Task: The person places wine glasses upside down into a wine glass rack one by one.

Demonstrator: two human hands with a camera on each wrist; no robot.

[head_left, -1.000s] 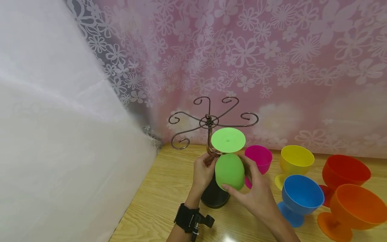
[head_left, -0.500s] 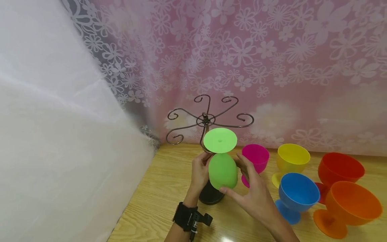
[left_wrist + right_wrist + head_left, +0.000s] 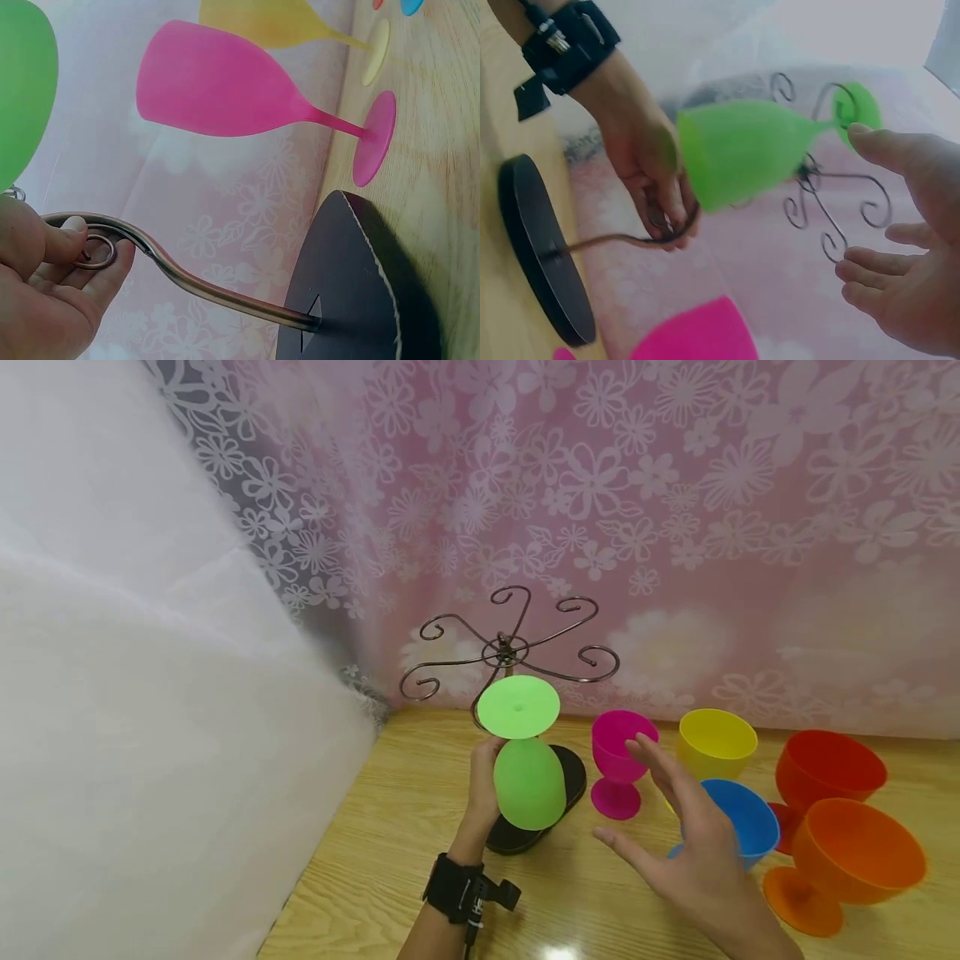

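Observation:
A green goblet (image 3: pixel 528 785) hangs upside down by its foot from a wire stemware rack (image 3: pixel 506 653) with curled arms. My left hand (image 3: pixel 483 783) grips the rack's bent metal pole (image 3: pixel 225 298) behind the goblet's bowl. Thumb and fingers close round the pole at a small curl in the left wrist view. Below, the rack's black base (image 3: pixel 512 839) stands on the table. My right hand (image 3: pixel 701 852) is apart from the goblet, in the air to its right, fingers spread and holding nothing. A magenta goblet (image 3: pixel 617 760) stands upright between the rack and that hand.
Yellow (image 3: pixel 712 747), blue (image 3: pixel 750 818), red (image 3: pixel 825 777) and orange (image 3: pixel 855 860) goblets stand upright on the wooden table (image 3: pixel 360 860) at the right. A pink flowered curtain (image 3: pixel 600 485) hangs behind; white cloth (image 3: pixel 150 693) is at the left.
My right hand has come off the green goblet and moved right. The rack has turned, carrying the goblet left. My left hand keeps holding the pole.

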